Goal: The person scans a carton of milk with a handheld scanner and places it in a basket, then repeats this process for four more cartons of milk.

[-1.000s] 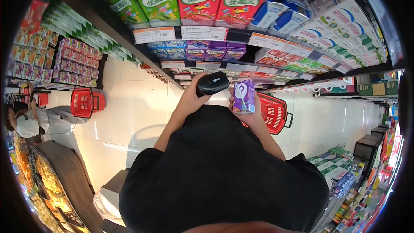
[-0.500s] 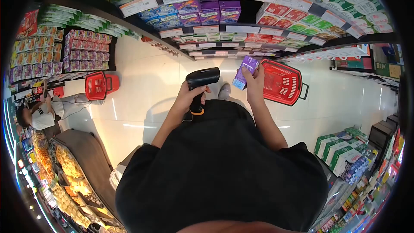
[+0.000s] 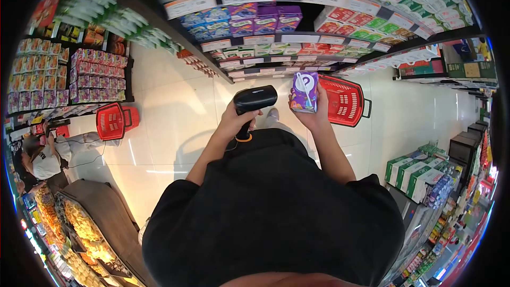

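My left hand (image 3: 237, 121) is wrapped round the grip of a black barcode scanner (image 3: 256, 99), whose head points to the right. An orange ring shows at the foot of its handle. In my right hand (image 3: 316, 112) I hold a purple drink carton (image 3: 305, 91) upright, with a straw in its wrapper on the side that faces me. My thumb and fingers grip the carton from its lower edges. Scanner and carton are apart, at about the same height in front of my body. A red shopping basket (image 3: 345, 101) is on the floor just beyond my right hand.
Ahead, a shelf holds several rows of drink cartons, with purple cartons (image 3: 265, 20) among them and price tags along the edges. Another red basket (image 3: 110, 121) and a person in a white shirt (image 3: 45, 162) are at left. White-and-green boxes (image 3: 417, 179) are stacked at right.
The purple carton has been turned in my right hand, so a different side with the straw now faces me. My left hand still holds the scanner. The view has shifted slightly.
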